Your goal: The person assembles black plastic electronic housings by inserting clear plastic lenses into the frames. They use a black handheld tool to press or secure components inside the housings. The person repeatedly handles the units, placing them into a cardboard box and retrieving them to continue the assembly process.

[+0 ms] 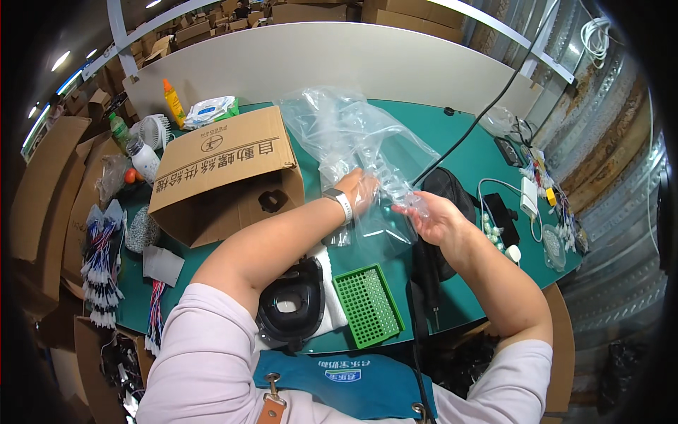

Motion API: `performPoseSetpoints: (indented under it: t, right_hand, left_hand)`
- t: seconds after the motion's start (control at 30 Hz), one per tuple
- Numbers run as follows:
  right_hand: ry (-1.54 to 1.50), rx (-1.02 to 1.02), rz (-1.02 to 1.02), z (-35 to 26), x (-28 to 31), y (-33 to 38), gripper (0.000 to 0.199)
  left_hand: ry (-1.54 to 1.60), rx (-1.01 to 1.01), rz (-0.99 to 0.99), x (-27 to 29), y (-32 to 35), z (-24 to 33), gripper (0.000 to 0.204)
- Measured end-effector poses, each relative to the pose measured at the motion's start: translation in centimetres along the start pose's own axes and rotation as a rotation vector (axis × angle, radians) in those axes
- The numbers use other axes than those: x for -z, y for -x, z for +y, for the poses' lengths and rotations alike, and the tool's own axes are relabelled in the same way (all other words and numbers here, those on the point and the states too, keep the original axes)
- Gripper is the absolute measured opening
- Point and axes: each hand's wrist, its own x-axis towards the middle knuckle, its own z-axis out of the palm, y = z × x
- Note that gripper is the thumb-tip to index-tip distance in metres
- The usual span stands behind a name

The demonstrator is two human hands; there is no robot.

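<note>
A large clear plastic bag [332, 124] lies crumpled across the middle of the green table, its near part raised between my hands. My left hand [357, 191], with a white watch band at the wrist, is closed on the bag's film, which partly covers the fingers. On the bag's right side, my right hand [439, 218] pinches the gathered edge between thumb and fingers. Left of the bag stands an open cardboard box [226, 159] tipped with its opening toward me. Below my hands are a green perforated tray [369, 305] and a black moulded frame-like part [291, 304] on white cloth.
A black case [446, 191] and a screwdriver-like tool [429, 283] lie to the right. Beyond them are a white power bank-like box [529, 198] and cables. Bundled wires [103, 265] hang at the left edge, near a white bottle [143, 159]. A pale partition [325, 60] closes off the back.
</note>
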Motion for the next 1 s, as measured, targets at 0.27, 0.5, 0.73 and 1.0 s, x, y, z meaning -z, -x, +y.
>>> performPoseSetpoints:
  t: [0.27, 0.5, 0.73, 1.0]
  right_hand:
    - [-0.11, 0.027, -0.004, -1.0, -3.0, -4.0, 0.028]
    - [-0.006, 0.176, 0.26, 0.0, -4.8, -7.2, 0.023]
    - [0.613, 0.157, 0.156, -0.4, -5.0, -4.8, 0.04]
    - [2.167, 0.59, 0.201, -1.5, -6.6, 1.1, 0.054]
  left_hand:
    - [-0.347, -0.396, -0.136, 2.7, 2.4, 1.4, 0.013]
    - [-0.177, -0.439, -0.326, 5.2, 4.9, 2.9, 0.015]
    - [-0.211, -0.337, -0.555, 7.3, 5.5, 1.8, 0.022]
    - [0.132, 0.248, -0.571, 5.6, 2.9, 3.0, 0.071]
